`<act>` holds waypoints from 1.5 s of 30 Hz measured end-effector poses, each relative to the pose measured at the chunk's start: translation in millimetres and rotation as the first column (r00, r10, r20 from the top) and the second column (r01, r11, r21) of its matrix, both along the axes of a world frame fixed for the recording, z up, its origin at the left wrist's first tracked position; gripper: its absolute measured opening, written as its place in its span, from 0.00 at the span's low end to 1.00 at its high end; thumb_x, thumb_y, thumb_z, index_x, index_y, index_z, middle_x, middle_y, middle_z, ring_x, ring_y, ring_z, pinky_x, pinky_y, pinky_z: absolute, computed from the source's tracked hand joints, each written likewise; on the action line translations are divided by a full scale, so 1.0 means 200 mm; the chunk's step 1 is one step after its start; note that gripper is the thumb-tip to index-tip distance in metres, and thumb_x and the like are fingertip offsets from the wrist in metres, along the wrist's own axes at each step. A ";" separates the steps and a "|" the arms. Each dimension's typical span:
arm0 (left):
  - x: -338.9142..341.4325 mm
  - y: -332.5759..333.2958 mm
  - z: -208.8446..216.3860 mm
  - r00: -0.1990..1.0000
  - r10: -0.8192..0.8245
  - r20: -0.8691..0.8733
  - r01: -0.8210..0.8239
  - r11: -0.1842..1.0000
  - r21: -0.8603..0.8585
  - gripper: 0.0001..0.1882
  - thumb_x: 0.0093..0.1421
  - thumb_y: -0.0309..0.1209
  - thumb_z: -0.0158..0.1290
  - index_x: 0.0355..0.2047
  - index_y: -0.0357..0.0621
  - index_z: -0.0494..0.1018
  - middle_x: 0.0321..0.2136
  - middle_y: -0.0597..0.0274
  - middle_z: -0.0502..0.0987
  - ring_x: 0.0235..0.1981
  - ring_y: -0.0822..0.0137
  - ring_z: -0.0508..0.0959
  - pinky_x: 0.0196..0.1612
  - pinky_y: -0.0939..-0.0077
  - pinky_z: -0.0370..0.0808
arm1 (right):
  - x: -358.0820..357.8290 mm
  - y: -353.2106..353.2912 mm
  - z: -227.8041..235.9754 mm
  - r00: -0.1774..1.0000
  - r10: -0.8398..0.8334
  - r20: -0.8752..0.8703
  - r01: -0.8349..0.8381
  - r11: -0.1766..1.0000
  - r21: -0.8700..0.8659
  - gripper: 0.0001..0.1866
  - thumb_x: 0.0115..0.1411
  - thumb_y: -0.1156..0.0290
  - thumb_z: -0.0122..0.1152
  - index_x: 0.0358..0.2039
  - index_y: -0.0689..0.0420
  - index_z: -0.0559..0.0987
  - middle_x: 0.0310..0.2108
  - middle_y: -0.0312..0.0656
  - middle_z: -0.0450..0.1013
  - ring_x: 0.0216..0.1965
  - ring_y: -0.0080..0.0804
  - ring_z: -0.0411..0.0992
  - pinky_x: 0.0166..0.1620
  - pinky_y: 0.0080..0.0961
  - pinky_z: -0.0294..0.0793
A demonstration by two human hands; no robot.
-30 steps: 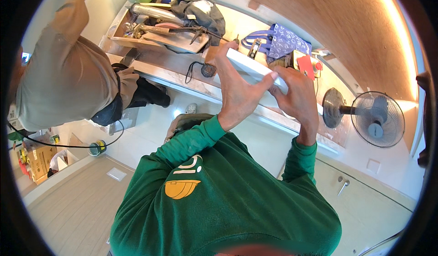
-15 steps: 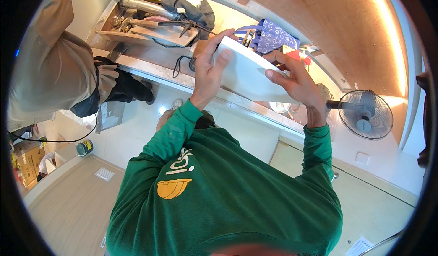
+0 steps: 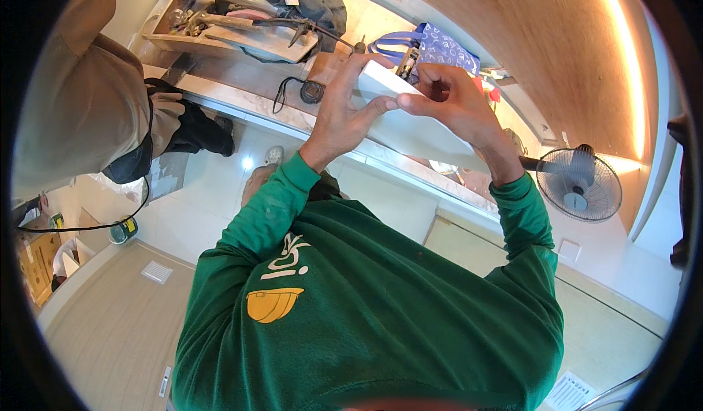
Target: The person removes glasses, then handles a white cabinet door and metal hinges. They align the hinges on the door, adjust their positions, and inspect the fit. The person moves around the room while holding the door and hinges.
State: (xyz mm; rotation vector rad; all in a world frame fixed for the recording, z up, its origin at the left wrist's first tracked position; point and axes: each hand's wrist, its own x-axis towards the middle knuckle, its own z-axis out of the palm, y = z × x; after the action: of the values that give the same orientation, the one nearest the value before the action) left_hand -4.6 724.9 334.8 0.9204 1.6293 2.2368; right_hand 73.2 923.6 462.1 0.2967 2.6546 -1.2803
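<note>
A flat white panel (image 3: 421, 134) is held up in front of me, its upper edge slanting down to the right. My left hand (image 3: 343, 114) grips its left end, with the thumb lying along the near face. Closed at the upper edge is my right hand (image 3: 458, 103), its thumb tip meeting the left thumb and its fingers curled behind the edge. The panel's far face is hidden.
Beyond the panel, a counter holds a wooden tray (image 3: 165, 43) of tools, a coiled black cord (image 3: 311, 92) and a blue patterned bag (image 3: 450, 49). A fan (image 3: 578, 184) stands at right. Another person (image 3: 88, 118) is close on the left.
My right hand has slid left along the panel's upper edge until its thumb meets my left thumb. The left hand keeps its grip. My view has shifted slightly.
</note>
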 end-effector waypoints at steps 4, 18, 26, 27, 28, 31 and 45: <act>-0.01 0.00 0.00 0.997 -0.058 0.056 0.058 0.998 -0.001 0.28 0.67 0.33 0.74 0.63 0.42 0.76 0.52 0.56 0.81 0.57 0.59 0.81 0.62 0.62 0.77 | -0.02 0.00 -0.01 0.999 -0.030 0.024 0.026 0.985 0.173 0.32 0.71 0.49 0.78 0.23 0.54 0.69 0.23 0.27 0.60 0.29 0.18 0.58 0.33 0.31 0.52; 0.00 0.00 -0.01 0.998 -0.057 0.035 0.058 0.998 -0.003 0.29 0.66 0.31 0.74 0.63 0.42 0.76 0.55 0.55 0.81 0.58 0.58 0.81 0.64 0.60 0.77 | 0.09 0.06 0.08 0.999 0.053 -0.009 -0.052 0.993 0.104 0.21 0.70 0.55 0.81 0.33 0.56 0.81 0.28 0.32 0.77 0.29 0.20 0.71 0.32 0.31 0.70; -0.02 -0.03 0.01 0.997 -0.036 -0.063 0.034 0.999 -0.039 0.29 0.66 0.32 0.74 0.64 0.43 0.75 0.56 0.54 0.80 0.60 0.55 0.80 0.64 0.57 0.76 | -0.07 -0.10 0.07 0.974 0.193 -0.119 -0.098 0.831 0.548 0.23 0.69 0.56 0.82 0.30 0.58 0.78 0.21 0.33 0.72 0.22 0.21 0.66 0.26 0.35 0.61; -0.02 -0.04 0.02 0.998 -0.041 -0.053 0.038 0.998 -0.042 0.29 0.66 0.32 0.74 0.64 0.43 0.75 0.56 0.54 0.80 0.60 0.54 0.79 0.65 0.56 0.76 | -0.07 -0.10 0.08 0.983 0.160 -0.095 -0.103 0.892 0.441 0.22 0.70 0.56 0.81 0.32 0.58 0.79 0.23 0.34 0.74 0.23 0.22 0.68 0.28 0.36 0.65; -0.02 -0.05 0.02 0.998 -0.050 -0.041 0.048 0.998 -0.046 0.29 0.66 0.32 0.74 0.63 0.43 0.75 0.56 0.54 0.80 0.61 0.54 0.79 0.65 0.56 0.75 | -0.05 -0.08 0.10 0.982 0.163 -0.090 -0.126 0.938 0.322 0.21 0.70 0.56 0.81 0.33 0.58 0.81 0.25 0.35 0.76 0.24 0.23 0.70 0.29 0.37 0.68; -0.02 -0.05 0.02 0.998 -0.039 -0.056 0.035 0.997 -0.070 0.29 0.67 0.34 0.74 0.63 0.42 0.75 0.56 0.53 0.80 0.60 0.54 0.79 0.64 0.56 0.76 | 0.02 0.01 0.18 0.972 0.219 -0.080 -0.211 0.973 0.098 0.16 0.70 0.58 0.80 0.39 0.57 0.85 0.30 0.36 0.80 0.30 0.24 0.76 0.35 0.33 0.75; 0.00 -0.04 -0.01 0.995 -0.026 -0.092 0.024 0.999 -0.027 0.30 0.68 0.37 0.73 0.65 0.43 0.74 0.57 0.50 0.80 0.60 0.50 0.79 0.66 0.53 0.74 | -0.06 -0.11 0.03 0.989 0.110 -0.102 -0.070 0.940 0.333 0.26 0.70 0.56 0.81 0.28 0.57 0.73 0.19 0.35 0.66 0.24 0.19 0.62 0.28 0.30 0.59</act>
State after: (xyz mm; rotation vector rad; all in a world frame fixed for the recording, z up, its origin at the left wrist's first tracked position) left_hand -5.2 716.4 332.7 1.0462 1.6721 2.1812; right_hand 60.9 902.0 468.7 0.1430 2.9431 -0.8479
